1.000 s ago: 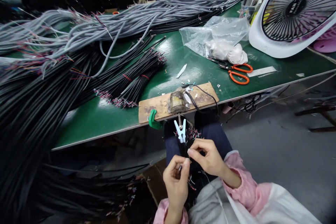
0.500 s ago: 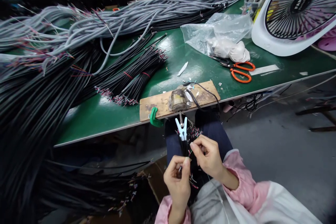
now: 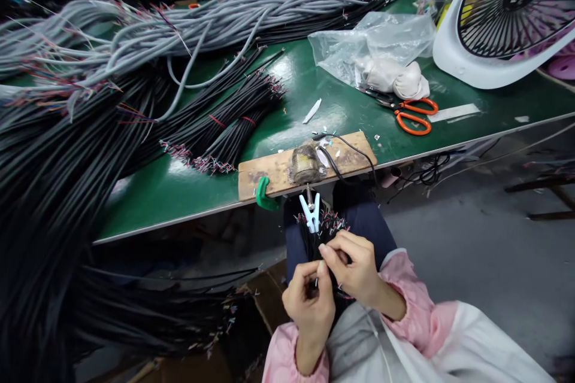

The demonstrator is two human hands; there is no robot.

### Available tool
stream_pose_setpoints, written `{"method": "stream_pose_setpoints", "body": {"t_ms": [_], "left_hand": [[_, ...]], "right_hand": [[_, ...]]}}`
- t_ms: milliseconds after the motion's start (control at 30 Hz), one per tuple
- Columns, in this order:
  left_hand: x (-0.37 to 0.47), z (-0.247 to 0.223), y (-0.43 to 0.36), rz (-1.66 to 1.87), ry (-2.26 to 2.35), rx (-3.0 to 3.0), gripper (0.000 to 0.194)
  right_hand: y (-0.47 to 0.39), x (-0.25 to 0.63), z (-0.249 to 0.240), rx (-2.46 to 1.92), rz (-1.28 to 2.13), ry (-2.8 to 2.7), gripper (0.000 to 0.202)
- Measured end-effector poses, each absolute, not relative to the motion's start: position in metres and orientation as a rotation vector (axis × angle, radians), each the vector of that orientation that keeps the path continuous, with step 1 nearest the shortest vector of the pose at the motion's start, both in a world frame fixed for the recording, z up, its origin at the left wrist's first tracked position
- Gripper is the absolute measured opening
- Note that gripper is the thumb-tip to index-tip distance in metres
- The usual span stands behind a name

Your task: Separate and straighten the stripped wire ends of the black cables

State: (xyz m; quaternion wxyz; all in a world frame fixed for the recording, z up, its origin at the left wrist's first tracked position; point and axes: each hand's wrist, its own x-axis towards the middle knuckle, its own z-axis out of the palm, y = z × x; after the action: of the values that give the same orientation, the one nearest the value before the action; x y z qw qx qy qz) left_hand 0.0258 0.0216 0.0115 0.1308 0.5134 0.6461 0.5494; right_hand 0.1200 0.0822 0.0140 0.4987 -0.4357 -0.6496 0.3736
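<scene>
Over my lap, my left hand (image 3: 309, 302) is closed in a pinch, and a thin black cable with a pale tip (image 3: 316, 281) shows between its fingers. My right hand (image 3: 354, 266) is pinched too, its fingertips almost touching the left thumb; whatever lies in them is too small to make out. Just beyond the fingers, a light blue clothespin (image 3: 311, 213) hangs on the shaft of a small motor (image 3: 305, 164). Beneath it, a bundle of black cables (image 3: 330, 222) with red, white and green wire ends rests on my lap, partly hidden by my hands.
The motor sits on a wooden board (image 3: 265, 175) with a green clamp (image 3: 266, 194) at the table edge. Bundled black cables (image 3: 224, 122) and grey cables (image 3: 215, 27) cover the left and back. Orange-handled scissors (image 3: 413, 116), a plastic bag (image 3: 341, 51) and a fan (image 3: 467, 63) are at right.
My right hand has moved slightly left and my left hand slightly right, bringing the fingertips closer together. The whole view has shifted a little. Both hands remain pinched.
</scene>
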Motion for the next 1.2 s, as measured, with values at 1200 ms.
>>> {"method": "stream_pose_setpoints", "body": {"t_ms": [1200], "left_hand": [[0.028, 0.013, 0.014, 1.672, 1.942, 1.411, 0.014]], "right_hand": [[0.091, 0.134, 0.021, -0.849, 1.501, -1.415, 0.028]]}}
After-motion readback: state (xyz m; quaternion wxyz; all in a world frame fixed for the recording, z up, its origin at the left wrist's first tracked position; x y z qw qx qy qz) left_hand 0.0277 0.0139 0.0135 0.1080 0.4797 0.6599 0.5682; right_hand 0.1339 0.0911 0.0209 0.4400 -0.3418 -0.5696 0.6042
